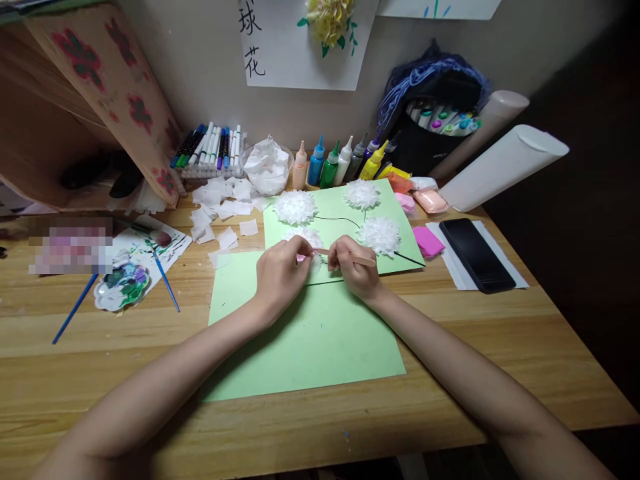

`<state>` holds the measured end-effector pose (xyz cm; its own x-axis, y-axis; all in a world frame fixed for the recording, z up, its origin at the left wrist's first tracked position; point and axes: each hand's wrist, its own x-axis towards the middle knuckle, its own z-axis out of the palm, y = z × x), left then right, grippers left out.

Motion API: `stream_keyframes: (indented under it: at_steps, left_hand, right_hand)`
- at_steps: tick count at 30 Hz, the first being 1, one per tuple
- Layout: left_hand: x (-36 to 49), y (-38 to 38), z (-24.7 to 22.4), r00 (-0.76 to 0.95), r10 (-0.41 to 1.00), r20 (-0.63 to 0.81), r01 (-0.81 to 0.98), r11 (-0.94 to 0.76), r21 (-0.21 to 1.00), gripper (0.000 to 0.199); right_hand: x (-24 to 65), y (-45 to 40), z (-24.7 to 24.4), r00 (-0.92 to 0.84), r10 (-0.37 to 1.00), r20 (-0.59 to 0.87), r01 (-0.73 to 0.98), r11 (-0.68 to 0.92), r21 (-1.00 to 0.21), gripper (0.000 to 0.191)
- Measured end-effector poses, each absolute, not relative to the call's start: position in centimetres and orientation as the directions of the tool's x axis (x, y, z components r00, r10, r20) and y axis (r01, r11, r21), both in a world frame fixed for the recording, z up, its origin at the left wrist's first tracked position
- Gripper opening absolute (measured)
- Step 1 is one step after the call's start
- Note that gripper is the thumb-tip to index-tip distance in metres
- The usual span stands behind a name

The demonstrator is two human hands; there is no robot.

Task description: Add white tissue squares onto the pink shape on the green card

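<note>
My right hand (357, 270) is closed around a flat wooden craft stick (364, 261), whose tip points left toward my other hand. My left hand (283, 273) pinches a small piece of thin white paper (316, 265) at the stick's tip; a bit of pink shows by those fingers. Both hands are over the lower edge of a light green sheet (330, 203), which carries fluffy white paper flowers (380, 235) and dark drawn stems. One flower (303, 237) is partly hidden behind my left hand. Another green sheet (310, 340) lies below my wrists.
Loose white paper squares (227, 238) lie left of the flowers, near a clear bowl (269, 167) of white paper. Paint bottles (333, 165) and markers (215, 148) line the wall. A phone (477, 255) is at right; a paint palette (121, 287) and brushes (167, 280) are at left.
</note>
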<state>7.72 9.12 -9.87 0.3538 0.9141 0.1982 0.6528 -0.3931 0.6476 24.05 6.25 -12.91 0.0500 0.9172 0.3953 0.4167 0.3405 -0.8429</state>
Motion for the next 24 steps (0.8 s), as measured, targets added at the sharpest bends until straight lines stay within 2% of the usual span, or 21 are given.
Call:
stream_keyframes:
  at_steps: [5, 9, 12, 17, 21, 24]
  left_hand:
    - [7.5, 9.7, -8.5, 0.358, 0.929, 0.100, 0.735, -0.346, 0.584, 0.005]
    - [7.4, 9.9, -8.0, 0.387, 0.918, 0.087, 0.733, -0.364, 0.576, 0.004]
    - [8.0, 10.0, -8.3, 0.414, 0.904, 0.108, 0.731, -0.401, 0.552, 0.004]
    - [9.2, 10.2, -9.1, 0.405, 0.895, 0.186, 0.776, -0.444, 0.448, 0.010]
    - [9.2, 10.4, -9.5, 0.400, 0.883, 0.245, 0.806, -0.466, 0.365, 0.013]
    - [9.0, 10.6, -9.7, 0.411, 0.867, 0.283, 0.805, -0.490, 0.334, 0.014]
  right_hand:
    - [24.3, 6.0, -12.8, -0.024, 0.868, 0.496, 0.550, 0.425, -0.719, 0.037]
    - [24.3, 6.0, -12.8, -0.031, 0.859, 0.510, 0.562, 0.437, -0.702, 0.036]
    - [24.3, 6.1, -13.0, -0.014, 0.864, 0.503, 0.533, 0.432, -0.727, 0.034]
    - [24.2, 6.0, -13.0, 0.006, 0.859, 0.512, 0.516, 0.436, -0.737, 0.033]
    - [24.1, 5.6, -12.7, 0.032, 0.802, 0.597, 0.553, 0.484, -0.679, 0.035]
    - [24.1, 5.3, -12.6, -0.036, 0.752, 0.658, 0.577, 0.553, -0.601, 0.036]
